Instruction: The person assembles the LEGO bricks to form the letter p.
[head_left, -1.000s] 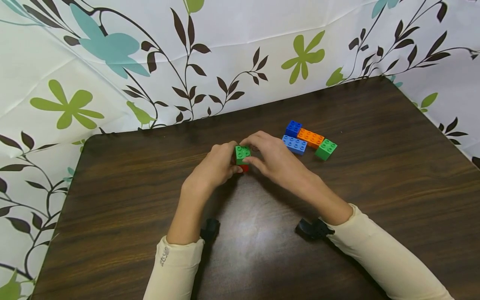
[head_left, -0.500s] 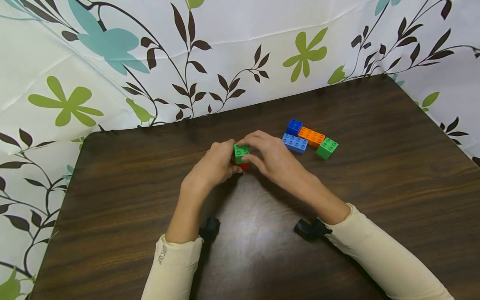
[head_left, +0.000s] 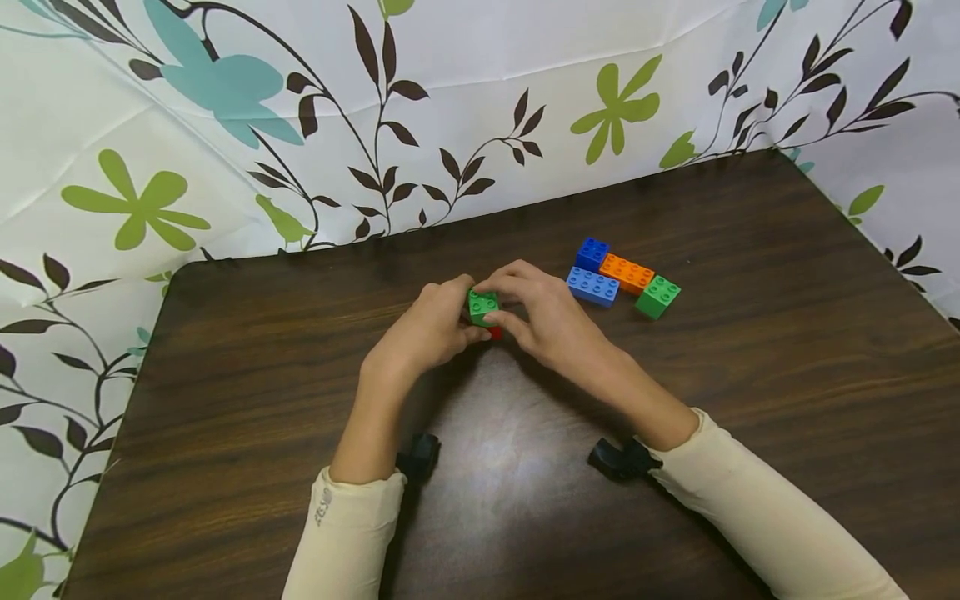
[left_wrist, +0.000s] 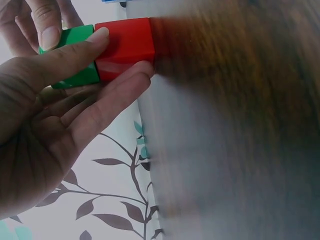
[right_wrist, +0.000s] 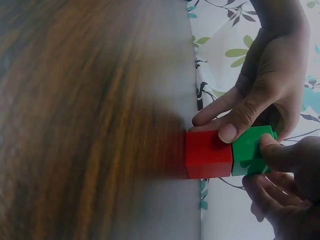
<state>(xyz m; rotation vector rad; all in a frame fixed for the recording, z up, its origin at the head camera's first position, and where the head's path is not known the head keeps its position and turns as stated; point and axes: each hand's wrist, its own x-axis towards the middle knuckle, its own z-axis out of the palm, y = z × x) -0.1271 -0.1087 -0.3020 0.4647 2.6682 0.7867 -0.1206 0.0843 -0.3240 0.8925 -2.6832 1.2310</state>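
A green toy building brick (head_left: 483, 308) sits on top of a red brick (right_wrist: 207, 155), their sides nearly flush in both wrist views. The red one stands on the dark table. My left hand (head_left: 423, 333) grips the red brick from the left, its thumb lying across the near face by the seam. From the right, my right hand (head_left: 551, 321) pinches the green brick between thumb and fingers. In the head view my fingers hide most of the red brick. Whether the studs are fully pressed together cannot be made out.
Right of my hands lies a group of bricks: dark blue (head_left: 592, 253), light blue (head_left: 592, 286), orange (head_left: 627, 272) and a second green brick (head_left: 658, 297). A patterned cloth (head_left: 465, 125) hangs along the back edge of the wood-grain table (head_left: 247, 400).
The left thumb has shifted slightly rightward along the red brick's near side. Both hands keep their hold, and the stack and the other bricks stay in place.
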